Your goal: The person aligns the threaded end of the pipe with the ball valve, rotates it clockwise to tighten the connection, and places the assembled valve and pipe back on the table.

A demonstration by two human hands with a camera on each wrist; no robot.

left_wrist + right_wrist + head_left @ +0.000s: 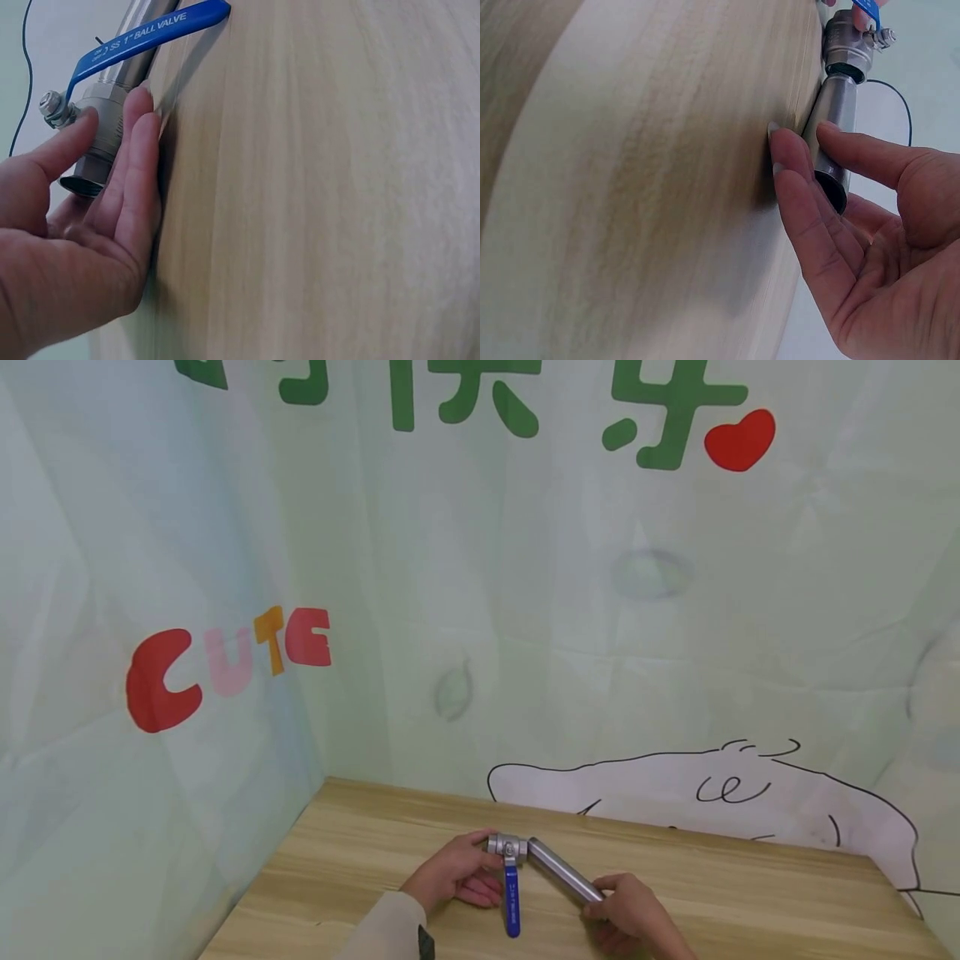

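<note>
A steel ball valve [507, 846] with a long blue lever handle [512, 902] is held by its left end in my left hand [463, 870]. In the left wrist view, thumb and fingers pinch the valve body [105, 112], and the lever reads "1" BALL VALVE". My right hand [632, 912] grips the lower end of a plain metal pipe [564, 870] between thumb and fingers. The pipe slants up toward the valve's right opening, its far end close to it. In the right wrist view the pipe [840, 105] lies nearly in line with the valve [847, 41]; whether they touch I cannot tell.
Under both hands is a wood-grain table [390, 818]. Behind it and to the left hang pale green printed sheets [450, 610] with coloured letters [161, 681], a red heart [741, 441] and a white cartoon figure [645, 785].
</note>
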